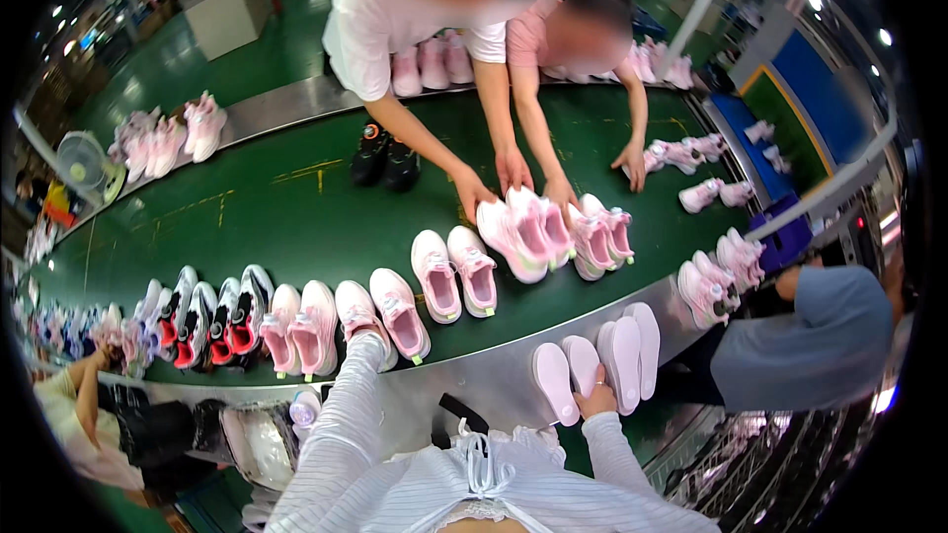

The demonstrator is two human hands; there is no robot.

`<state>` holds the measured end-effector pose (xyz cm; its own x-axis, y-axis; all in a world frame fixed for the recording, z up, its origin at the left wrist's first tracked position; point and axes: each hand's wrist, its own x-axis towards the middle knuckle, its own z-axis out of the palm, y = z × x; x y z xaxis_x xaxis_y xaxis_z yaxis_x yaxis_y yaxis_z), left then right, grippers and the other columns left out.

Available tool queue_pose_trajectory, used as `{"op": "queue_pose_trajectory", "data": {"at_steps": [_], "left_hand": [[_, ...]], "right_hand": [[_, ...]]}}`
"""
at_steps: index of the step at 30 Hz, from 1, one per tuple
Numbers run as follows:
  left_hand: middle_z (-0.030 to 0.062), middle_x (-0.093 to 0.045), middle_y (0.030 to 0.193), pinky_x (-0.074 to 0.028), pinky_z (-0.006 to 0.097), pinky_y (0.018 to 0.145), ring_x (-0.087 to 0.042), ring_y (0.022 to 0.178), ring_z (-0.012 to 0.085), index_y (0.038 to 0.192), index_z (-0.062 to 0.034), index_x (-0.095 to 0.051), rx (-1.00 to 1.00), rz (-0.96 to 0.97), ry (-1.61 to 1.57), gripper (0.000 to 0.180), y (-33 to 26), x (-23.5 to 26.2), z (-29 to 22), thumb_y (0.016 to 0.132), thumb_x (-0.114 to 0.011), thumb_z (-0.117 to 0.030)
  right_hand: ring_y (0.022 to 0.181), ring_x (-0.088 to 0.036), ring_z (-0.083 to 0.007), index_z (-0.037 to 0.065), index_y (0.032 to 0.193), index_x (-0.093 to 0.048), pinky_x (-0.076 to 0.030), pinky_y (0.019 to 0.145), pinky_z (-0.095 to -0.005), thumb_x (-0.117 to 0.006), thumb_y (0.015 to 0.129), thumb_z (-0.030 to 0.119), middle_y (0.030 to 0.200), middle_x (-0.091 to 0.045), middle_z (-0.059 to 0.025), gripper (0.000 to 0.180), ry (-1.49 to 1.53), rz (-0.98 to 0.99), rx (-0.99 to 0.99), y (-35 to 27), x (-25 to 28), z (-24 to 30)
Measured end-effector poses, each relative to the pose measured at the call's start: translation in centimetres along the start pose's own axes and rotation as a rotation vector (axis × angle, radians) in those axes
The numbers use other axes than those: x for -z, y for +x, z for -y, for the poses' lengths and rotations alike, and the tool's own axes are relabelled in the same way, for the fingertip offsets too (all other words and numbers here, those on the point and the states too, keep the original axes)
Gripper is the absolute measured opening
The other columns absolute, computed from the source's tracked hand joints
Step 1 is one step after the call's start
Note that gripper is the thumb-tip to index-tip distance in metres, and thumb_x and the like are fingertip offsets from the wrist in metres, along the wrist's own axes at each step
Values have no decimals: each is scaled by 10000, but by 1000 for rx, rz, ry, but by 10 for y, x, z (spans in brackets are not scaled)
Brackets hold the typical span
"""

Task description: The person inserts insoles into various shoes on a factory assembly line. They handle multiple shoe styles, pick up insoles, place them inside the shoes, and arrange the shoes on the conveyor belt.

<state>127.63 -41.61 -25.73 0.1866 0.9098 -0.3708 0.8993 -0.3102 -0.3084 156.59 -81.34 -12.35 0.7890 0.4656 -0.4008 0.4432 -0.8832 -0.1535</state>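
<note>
While the left hand [364, 328] sits in the opening of a pink shoe [353, 299], the right hand [595, 401] touches a group of pale insoles [619, 367].

Left hand: fingers hidden inside the shoe; spread or pinching, cannot tell.

Pink shoe: one, sole down, on the green table [267, 212] near its metal edge [464, 371]; matching shoe [400, 314] just beside it on the right. Hazard: tipping, or a knock into its mate, should the hand press or pull unevenly with nothing visibly bracing the toe.

Insoles: four, in two pairs, by the metal edge. Hazard: a slide off the near side, from a loose hold or a brush of the sleeve [617, 446]. Further hazard: a mismatched side, since the outlines look alike.

Right hand: fingers partly covered by the insoles; they seem to be around the left pair, though the overlap leaves the grip uncertain.

Co-worker's hands [513, 170]: on similar pink shoes [514, 239] across the table. Hazard: mixed pairs, caused by lookalike shoes standing close together and several people reaching over one surface.
</note>
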Motion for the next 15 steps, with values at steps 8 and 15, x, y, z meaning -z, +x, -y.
{"op": "queue_pose_trajectory", "data": {"at_steps": [8,15], "left_hand": [[35,-493,1157,-346,288,896,-457,1055,189,1009,-189,-592,-656,598,437,373,-44,54,-6,638,-620,-205],[108,-504,1130,-394,330,863,-506,1003,223,1059,-49,-543,-334,-24,-156,346,-41,43,-13,747,-421,-132]], "right_hand": [[832,-547,-330,74,1129,-470,-433,731,-371,-641,657,277,950,-563,-186,542,156,-237,198,-6,35,4],[672,-588,-144,6,883,-619,-442,617,-263,-601,709,219,751,-626,-124,276,720,469,508,-2,8,186]]}}
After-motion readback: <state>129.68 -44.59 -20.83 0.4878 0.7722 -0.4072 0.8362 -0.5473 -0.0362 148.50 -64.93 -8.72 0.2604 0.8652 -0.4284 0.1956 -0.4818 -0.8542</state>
